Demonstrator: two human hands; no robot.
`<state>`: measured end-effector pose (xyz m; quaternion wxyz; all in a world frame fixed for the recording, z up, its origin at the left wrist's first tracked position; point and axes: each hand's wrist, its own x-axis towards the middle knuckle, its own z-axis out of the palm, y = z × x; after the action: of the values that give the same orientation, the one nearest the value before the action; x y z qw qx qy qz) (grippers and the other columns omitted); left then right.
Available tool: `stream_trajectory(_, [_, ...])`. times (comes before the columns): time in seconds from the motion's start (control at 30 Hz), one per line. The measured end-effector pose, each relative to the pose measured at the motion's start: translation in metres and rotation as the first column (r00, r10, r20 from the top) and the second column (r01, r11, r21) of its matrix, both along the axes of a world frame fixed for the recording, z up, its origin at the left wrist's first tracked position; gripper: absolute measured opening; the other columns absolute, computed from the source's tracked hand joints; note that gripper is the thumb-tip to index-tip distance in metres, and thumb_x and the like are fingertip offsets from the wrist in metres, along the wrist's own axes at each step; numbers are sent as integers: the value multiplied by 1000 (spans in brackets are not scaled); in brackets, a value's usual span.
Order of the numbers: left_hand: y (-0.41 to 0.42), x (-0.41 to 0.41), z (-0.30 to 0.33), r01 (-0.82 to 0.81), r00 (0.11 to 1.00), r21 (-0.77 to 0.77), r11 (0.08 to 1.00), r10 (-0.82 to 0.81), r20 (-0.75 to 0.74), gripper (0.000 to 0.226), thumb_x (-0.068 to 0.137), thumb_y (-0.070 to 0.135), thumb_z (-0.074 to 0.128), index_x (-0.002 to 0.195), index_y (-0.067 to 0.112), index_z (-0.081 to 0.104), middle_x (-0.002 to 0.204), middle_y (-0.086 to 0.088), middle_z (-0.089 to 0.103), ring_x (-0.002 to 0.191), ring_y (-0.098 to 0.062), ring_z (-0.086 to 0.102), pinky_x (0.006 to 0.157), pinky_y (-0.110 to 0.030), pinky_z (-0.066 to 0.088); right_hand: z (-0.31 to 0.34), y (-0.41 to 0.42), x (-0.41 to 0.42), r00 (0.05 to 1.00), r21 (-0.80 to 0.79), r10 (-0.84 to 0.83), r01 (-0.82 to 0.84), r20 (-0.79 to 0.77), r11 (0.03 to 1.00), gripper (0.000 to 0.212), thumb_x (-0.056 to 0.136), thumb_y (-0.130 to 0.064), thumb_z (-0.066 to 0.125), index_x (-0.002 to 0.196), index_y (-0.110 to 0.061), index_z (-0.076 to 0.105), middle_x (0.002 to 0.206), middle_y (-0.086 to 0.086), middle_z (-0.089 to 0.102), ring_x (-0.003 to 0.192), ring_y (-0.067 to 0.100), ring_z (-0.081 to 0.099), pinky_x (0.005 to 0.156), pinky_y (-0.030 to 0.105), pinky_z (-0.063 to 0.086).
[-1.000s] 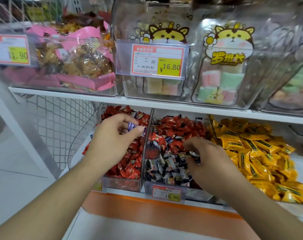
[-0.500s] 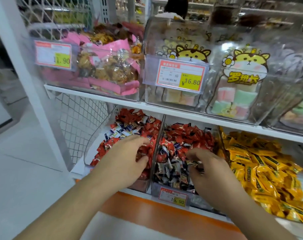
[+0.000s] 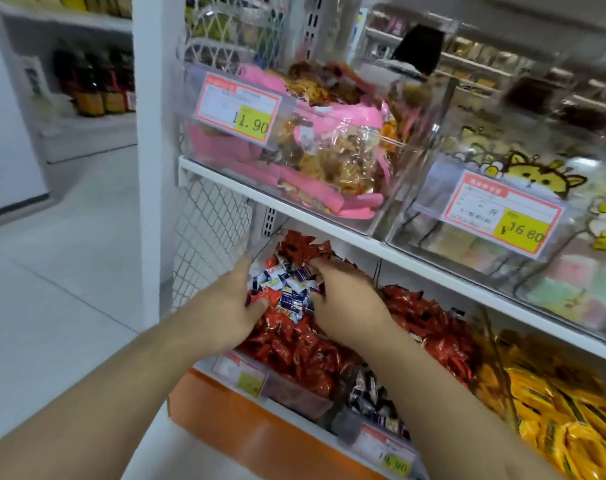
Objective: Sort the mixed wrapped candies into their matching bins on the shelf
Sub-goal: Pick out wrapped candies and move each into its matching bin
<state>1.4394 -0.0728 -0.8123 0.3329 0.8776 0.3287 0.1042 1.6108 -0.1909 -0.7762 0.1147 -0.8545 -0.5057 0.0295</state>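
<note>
We had both hands in the left bin, the one filled with red candies. The blue-and-white candies lay in a loose heap on top of the red ones, directly between our palms. Our left hand cupped the heap from its left, fingers curled against it; our right hand closed on it from the right, fingertips buried among the wrappers. Neither hand was nearer. Their matching bin sat just right, beyond the divider
</note>
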Motion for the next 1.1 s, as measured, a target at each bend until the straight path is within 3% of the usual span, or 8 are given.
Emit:
stream_trajectory(0.2, [4,-2,-4,6,999,-66,998,-2,49,68,103,46,54,154,39,9,131,-6,61,94,-16,62,88,-37,50,-28,49,17,994,-45,-24,19,-109,999,50,95,-45,66,143,-39,54,145,-3,55,126,19,57,104,32,49])
stream_trajectory(0.4, [5,-4,-1,15,999,-69,998,-13,30,70,102,48,56,154,34,10,132,-6,59,105,-24,67,93,-45,54,-29,44,18,999,50,-33,34,-15,998,22,93,-26,73,115,-28,75,123,-8,70,103,12,65,87,23,52])
stream_trajectory(0.53, [3,-5,1,7,1000,-60,998,-5,19,77,102,49,56,157,34,5,136,-6,57,104,-22,66,94,-46,54,-19,36,11,999,80,-37,34,34,996,17,93,-19,68,107,-27,73,98,-8,70,69,8,57,63,19,44])
stream_trajectory(0.63, [3,-5,0,5,1000,-59,998,-5,12,78,102,50,56,158,31,5,134,-9,59,103,-23,65,94,-46,54,-11,25,6,999,184,-34,41,-38,982,12,95,-18,67,101,-28,68,88,-9,68,64,7,68,58,27,56])
stream_trajectory(0.73, [2,-5,-1,3,1000,-46,999,-3,9,79,102,50,56,159,28,6,137,-10,57,108,-24,64,95,-44,53,2,6,-2,997,273,-37,55,-72,960,9,96,-23,69,102,-30,67,83,-11,68,59,4,62,51,20,48])
stream_trajectory(0.87, [-4,-6,2,-16,999,-40,999,18,35,78,101,46,59,159,27,9,134,-11,57,93,-15,57,82,-32,46,16,-27,-11,922,397,-48,212,-385,893,9,95,-24,72,98,-31,69,80,-3,70,50,3,52,47,15,40])
stream_trajectory(0.93, [-7,-6,2,-41,999,-35,999,42,20,79,101,43,60,159,25,9,118,-10,56,85,-14,57,71,-32,43,21,-41,-17,829,445,-5,305,-559,842,9,95,-17,73,98,-26,71,88,1,73,61,7,66,57,17,49])
stream_trajectory(1.1, [-21,-4,8,-129,992,64,990,130,-7,85,98,39,62,161,17,10,153,-18,36,131,-35,50,102,-44,46,32,-83,-26,630,486,97,482,-771,729,8,95,-9,72,102,-12,74,92,12,72,78,26,76,75,33,63])
